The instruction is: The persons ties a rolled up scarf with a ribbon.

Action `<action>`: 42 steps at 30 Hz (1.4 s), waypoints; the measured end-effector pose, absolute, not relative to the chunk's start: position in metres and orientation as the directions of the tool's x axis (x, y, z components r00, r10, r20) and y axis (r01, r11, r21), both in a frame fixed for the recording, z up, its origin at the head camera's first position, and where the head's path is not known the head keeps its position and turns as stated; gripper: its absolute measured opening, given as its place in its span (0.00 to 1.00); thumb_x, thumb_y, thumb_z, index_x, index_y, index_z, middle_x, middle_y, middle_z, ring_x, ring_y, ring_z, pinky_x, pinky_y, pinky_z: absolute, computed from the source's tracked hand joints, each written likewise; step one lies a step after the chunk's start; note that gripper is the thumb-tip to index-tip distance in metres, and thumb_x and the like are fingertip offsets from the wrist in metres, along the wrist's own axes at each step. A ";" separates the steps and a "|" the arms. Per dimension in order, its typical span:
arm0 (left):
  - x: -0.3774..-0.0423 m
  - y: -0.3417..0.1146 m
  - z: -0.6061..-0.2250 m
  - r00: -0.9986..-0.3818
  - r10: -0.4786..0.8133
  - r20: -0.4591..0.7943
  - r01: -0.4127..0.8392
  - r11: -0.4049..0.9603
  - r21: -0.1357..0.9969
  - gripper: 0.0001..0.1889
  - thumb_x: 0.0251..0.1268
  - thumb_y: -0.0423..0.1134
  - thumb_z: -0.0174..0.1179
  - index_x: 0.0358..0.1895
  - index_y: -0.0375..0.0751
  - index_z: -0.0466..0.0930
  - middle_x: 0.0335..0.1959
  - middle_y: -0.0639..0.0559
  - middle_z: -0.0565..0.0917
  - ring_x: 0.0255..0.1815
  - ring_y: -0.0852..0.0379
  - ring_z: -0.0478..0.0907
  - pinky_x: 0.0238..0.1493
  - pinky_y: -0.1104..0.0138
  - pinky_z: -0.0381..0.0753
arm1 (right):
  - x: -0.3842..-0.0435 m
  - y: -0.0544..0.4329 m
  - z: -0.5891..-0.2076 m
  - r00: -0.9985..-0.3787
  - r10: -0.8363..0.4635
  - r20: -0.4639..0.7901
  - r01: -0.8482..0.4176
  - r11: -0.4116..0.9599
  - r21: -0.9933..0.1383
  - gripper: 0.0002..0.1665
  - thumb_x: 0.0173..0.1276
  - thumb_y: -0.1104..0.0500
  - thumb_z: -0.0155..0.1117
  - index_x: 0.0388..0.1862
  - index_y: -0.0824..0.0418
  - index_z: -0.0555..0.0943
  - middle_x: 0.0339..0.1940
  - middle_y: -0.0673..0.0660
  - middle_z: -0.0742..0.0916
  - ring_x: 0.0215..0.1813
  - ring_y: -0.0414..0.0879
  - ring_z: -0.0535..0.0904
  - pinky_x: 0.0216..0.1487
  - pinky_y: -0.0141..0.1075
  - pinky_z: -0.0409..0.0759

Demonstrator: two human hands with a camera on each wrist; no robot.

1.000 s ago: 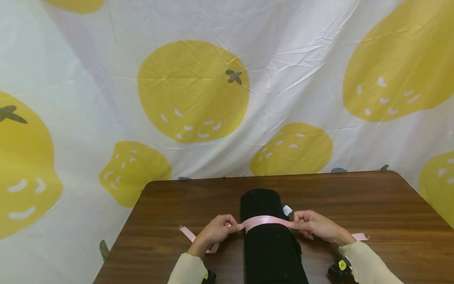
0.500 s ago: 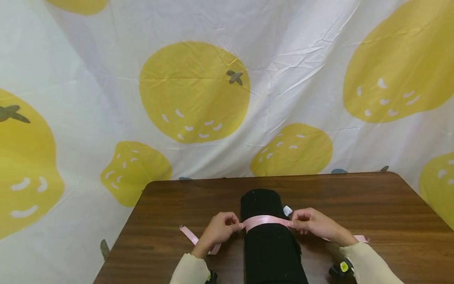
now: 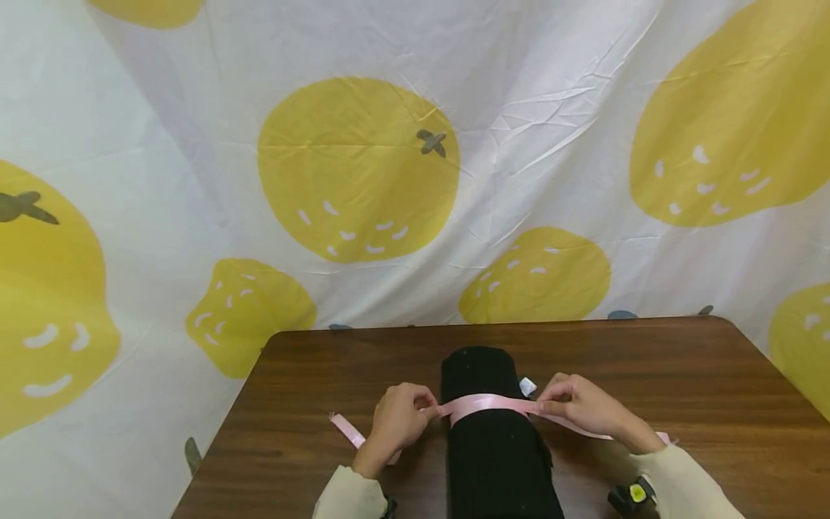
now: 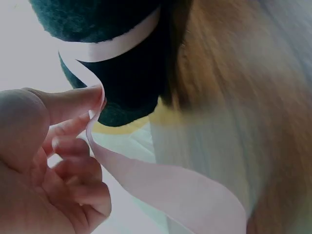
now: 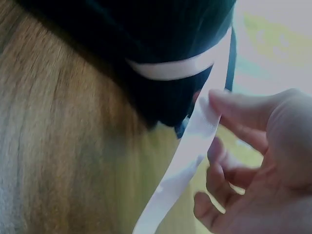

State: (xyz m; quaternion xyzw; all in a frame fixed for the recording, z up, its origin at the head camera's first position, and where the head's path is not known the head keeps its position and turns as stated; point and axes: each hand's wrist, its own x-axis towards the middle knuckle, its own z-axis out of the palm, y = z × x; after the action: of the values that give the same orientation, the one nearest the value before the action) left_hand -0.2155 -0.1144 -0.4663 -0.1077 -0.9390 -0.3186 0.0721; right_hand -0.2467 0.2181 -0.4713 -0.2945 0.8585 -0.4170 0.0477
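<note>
A black rolled cloth [image 3: 499, 461] lies lengthwise on the table, with a pink ribbon [image 3: 483, 402] passed round its far part. My left hand [image 3: 400, 422] pinches the ribbon between thumb and forefinger just left of the roll. On the other side my right hand [image 3: 586, 405] pinches it the same way. The band between them lies across the top of the roll. In the left wrist view a loose ribbon tail [image 4: 180, 192] curls down past the thumb. Another tail [image 5: 178, 170] hangs straight below the fingers in the right wrist view.
The brown wooden table [image 3: 363, 360] reaches back to a white curtain [image 3: 214, 180] printed with yellow fruit. A small white tag [image 3: 527, 386] sticks out from the roll's right side. Ribbon ends lie on the tabletop to the left and right, partly behind the wrists.
My right hand has slid slightly outward along the ribbon, and more of its tail shows beside that wrist. My left hand has risen slightly. The roll stays in place.
</note>
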 end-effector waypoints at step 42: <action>-0.214 -0.086 -0.455 -0.990 -0.020 -0.137 -0.122 -0.349 0.929 0.07 0.74 0.36 0.53 0.43 0.35 0.73 0.35 0.45 0.85 0.32 0.56 0.86 0.39 0.64 0.86 | -0.224 0.182 -0.446 -0.956 -0.259 -0.139 0.182 -0.153 -0.971 0.06 0.76 0.66 0.51 0.36 0.61 0.67 0.35 0.57 0.87 0.38 0.45 0.88 0.43 0.36 0.86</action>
State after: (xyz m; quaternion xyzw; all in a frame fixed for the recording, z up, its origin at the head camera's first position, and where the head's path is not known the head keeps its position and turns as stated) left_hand -0.2145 -0.0858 -0.4548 0.0621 -0.5696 -0.8190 -0.0310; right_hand -0.2245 0.1824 -0.4460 -0.0302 0.6344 -0.7586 0.1454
